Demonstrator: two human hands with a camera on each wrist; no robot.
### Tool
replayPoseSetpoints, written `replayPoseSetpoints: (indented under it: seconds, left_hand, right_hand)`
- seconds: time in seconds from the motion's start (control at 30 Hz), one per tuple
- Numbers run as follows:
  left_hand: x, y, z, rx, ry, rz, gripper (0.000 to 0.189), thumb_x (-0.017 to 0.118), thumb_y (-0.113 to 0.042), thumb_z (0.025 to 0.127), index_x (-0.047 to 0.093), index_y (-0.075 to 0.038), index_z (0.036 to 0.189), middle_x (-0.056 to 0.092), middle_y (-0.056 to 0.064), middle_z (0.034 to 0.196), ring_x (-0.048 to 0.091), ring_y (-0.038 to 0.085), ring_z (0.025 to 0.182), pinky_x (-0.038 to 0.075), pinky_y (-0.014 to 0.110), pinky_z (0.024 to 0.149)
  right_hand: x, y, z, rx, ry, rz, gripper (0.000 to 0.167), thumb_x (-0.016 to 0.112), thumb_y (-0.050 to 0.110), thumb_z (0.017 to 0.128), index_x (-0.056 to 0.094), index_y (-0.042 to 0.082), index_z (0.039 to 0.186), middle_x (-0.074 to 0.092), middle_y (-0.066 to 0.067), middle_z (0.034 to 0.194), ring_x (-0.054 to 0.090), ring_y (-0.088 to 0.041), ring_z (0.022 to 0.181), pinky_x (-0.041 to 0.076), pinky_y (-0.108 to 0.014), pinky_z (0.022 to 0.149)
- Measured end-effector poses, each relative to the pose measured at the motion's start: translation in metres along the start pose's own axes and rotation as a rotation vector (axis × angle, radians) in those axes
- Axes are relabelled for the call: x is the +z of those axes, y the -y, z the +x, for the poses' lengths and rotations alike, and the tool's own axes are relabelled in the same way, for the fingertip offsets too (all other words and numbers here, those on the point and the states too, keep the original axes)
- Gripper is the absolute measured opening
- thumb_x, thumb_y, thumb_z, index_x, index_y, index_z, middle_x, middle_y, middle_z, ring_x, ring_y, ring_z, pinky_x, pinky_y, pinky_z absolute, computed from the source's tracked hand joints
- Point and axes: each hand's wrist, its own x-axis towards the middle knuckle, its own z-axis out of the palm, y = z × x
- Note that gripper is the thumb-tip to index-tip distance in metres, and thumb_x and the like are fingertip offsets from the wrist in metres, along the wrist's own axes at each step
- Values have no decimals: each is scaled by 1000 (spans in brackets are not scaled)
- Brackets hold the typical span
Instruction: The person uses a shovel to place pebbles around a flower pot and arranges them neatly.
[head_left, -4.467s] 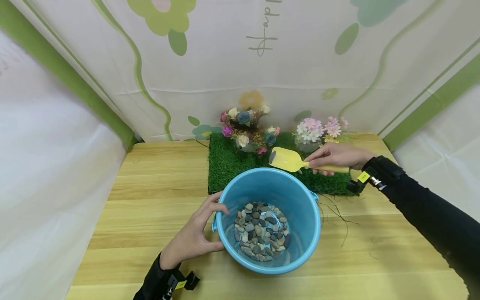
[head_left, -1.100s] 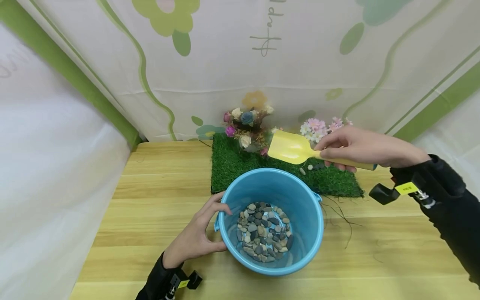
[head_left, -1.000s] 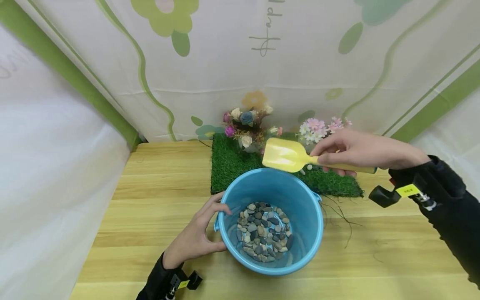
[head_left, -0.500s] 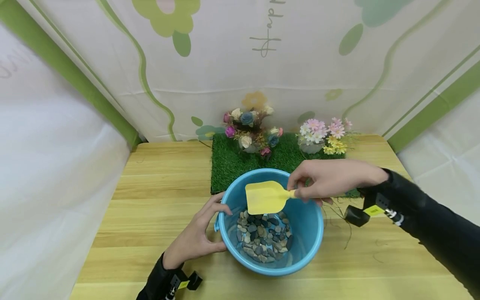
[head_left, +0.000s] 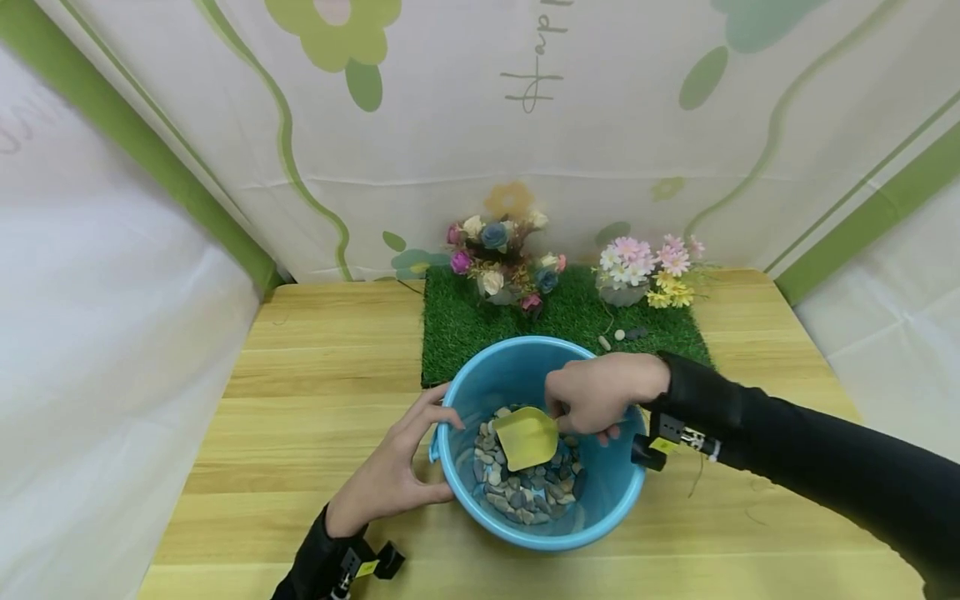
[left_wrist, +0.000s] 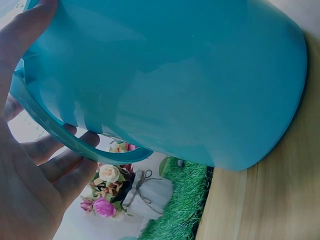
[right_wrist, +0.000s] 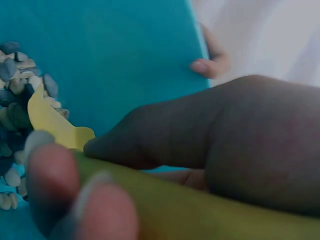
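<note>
A light blue bucket (head_left: 450,367) stands on the wooden table, with a layer of grey and tan pebbles (head_left: 525,500) across its bottom. My left hand (head_left: 390,467) grips the bucket's left rim, one finger hooked over the edge and the thumb against the outside wall; in the left wrist view other fingers lie by the bucket handle (left_wrist: 55,127). Inside the bucket, my right hand (head_left: 596,393) holds a yellow toy shovel (head_left: 527,439) by its handle. Its blade is low over the pebbles; whether it touches them I cannot tell. The right wrist view shows the thumb and fingers around the shovel handle (right_wrist: 165,200).
Behind the bucket lies a green artificial grass mat (head_left: 457,333). On it stand a pot of mixed roses (head_left: 498,258) and a pot of small pink and yellow flowers (head_left: 637,271). Several stones (head_left: 619,335) lie at its right. A printed cloth (head_left: 465,125) hangs behind.
My right hand has brought the shovel from above the mat down into the bucket. The dark stone seen on the blade 4.5 s ago was gone by 1.1 s ago. The left hand stays put.
</note>
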Motion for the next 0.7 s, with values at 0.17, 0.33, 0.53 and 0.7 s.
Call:
replayPoseSetpoints:
  seconds: [0.17,0.33,0.53,0.7]
  left_hand:
    - [0,-1,0,-7,3,-6,64,88,-11,77,48,-19,126,30,18,158,34,39,142,48,51,104]
    - [0,-1,1,-9,6,-4,64,88,-11,76,48,-17,126,30,15,158,33,38,143,48,51,105]
    - [0,-2,0,-24,13,-8,62,88,-11,78,48,-18,126,29,13,159,32,37,144,44,52,108]
    - [0,-1,-1,-22,9,-8,65,88,-10,77,47,-20,126,29,14,159,32,37,144,44,52,108]
  right_hand:
    - [4,5,15,31,7,-37,43,53,0,102,45,17,63,54,-4,55,59,-15,50,44,-27,49]
    - [5,7,27,80,12,-33,34,52,-4,99,57,10,68,59,-6,56,58,-14,48,44,-27,47]
    - [3,5,31,69,43,-29,35,52,-1,101,64,9,70,62,-5,57,57,-13,47,42,-25,46]
    - [1,1,33,36,78,11,38,52,1,101,65,9,67,62,-5,57,57,-12,47,44,-23,46]
